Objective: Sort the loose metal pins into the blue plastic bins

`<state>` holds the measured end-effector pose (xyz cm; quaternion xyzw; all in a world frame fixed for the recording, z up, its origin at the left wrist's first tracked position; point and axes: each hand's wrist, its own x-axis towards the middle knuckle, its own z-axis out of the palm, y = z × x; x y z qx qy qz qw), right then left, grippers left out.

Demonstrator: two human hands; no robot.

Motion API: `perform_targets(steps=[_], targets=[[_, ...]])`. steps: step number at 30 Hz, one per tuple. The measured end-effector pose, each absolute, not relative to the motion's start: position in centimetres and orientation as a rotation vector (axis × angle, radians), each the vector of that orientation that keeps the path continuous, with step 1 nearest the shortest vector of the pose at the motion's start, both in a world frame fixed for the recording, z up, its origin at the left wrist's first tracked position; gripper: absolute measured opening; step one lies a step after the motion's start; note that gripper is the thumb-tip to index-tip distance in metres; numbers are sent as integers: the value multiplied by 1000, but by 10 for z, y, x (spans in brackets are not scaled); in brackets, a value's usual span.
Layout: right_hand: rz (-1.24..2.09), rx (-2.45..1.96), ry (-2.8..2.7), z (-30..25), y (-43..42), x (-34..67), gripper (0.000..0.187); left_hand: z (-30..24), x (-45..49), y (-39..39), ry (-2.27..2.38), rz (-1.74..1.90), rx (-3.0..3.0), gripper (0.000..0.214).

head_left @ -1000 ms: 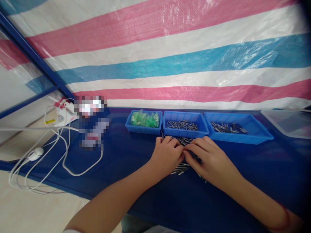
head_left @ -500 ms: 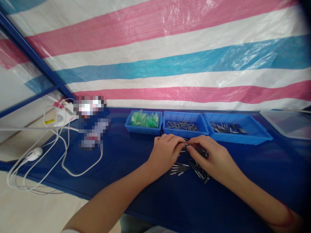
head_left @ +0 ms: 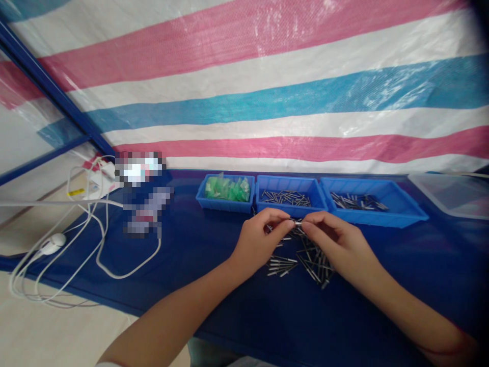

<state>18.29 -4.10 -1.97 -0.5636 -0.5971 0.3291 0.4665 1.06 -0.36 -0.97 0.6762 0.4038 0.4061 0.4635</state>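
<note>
My left hand (head_left: 260, 234) and my right hand (head_left: 342, 238) meet just in front of the blue bins. Thumb and fingers of each pinch one end of a small, thin metal rod (head_left: 298, 223), held level between them. Its exact kind is too small to make out. Below the hands, loose metal rods lie on the blue table (head_left: 244, 316): a fanned group (head_left: 281, 265) at left and a crossed, darker heap (head_left: 317, 260) at right, partly hidden by my right hand.
Behind the hands stand three blue bins: one with green plastic packets (head_left: 227, 188), a middle one with short metal pins (head_left: 286, 197), a right one with dark-and-silver rods (head_left: 359, 201). A clear plastic container (head_left: 451, 196) is at far right. White cables (head_left: 101, 244) trail at left.
My fingertips have drawn slightly apart, so the rod between them shows more clearly. My right hand has shifted a little to the right, uncovering more of the heap.
</note>
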Motion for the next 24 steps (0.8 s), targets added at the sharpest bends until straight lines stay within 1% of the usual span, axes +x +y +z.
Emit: perform_targets(steps=[4,7,15,24], targets=[[918,-1360,-1397,-14,-42,178,21,-11,14,-2,906,1028,1342,20],[973,-1344,-1396,-12,-43,174,21,-11,15,-1,887,1036,1266,21],[1033,-1370,-1439,-10,-45,172,26,-11,14,-1,873,1026,1345,21],[898,-1305,-1355,-13,-40,178,20,-17,11,1,856,1023,1511,24]])
